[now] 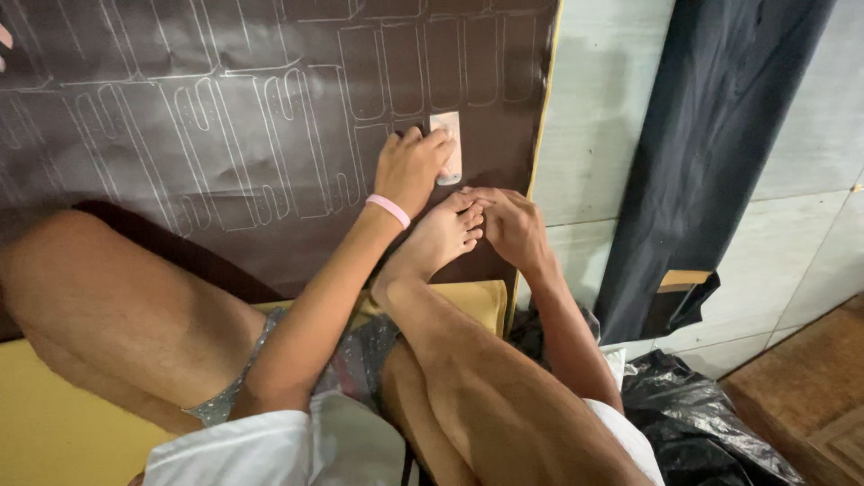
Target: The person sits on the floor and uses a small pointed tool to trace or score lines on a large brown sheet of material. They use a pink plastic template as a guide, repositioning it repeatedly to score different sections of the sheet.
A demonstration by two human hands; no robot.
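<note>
Seated on the floor, a person works over a dark brown sheet [225,135] marked w/ rows of pale traced outlines, long rounded-corner shapes. The left hand [412,166], a pink wristband [389,210] at its wrist, lies palm-down on the sheet, fingers curled over a small pale rectangular template [447,147], pressing it flat near the sheet's right edge; the template stands upright, just below the top row of outlines. The right hand [508,225] sits lower & to the right, fingers bent & drawn close together at the sheet surface, touching the toes of the person's own bare foot [436,238], which rests on the sheet just below the template. Whether the right hand pinches a pen or other tool: cannot tell, fingertips hidden.

Both bare knees fill the foreground, w/ a white shirt at bottom. A yellow pad [468,301] shows under the sheet's lower edge. At right, a dark blue cloth [711,153] hangs down across the pale tiled wall [598,108]; a crumpled black plastic bag [693,414] lies on the floor beside the right leg, near a brown wooden surface [810,387] in the corner.
</note>
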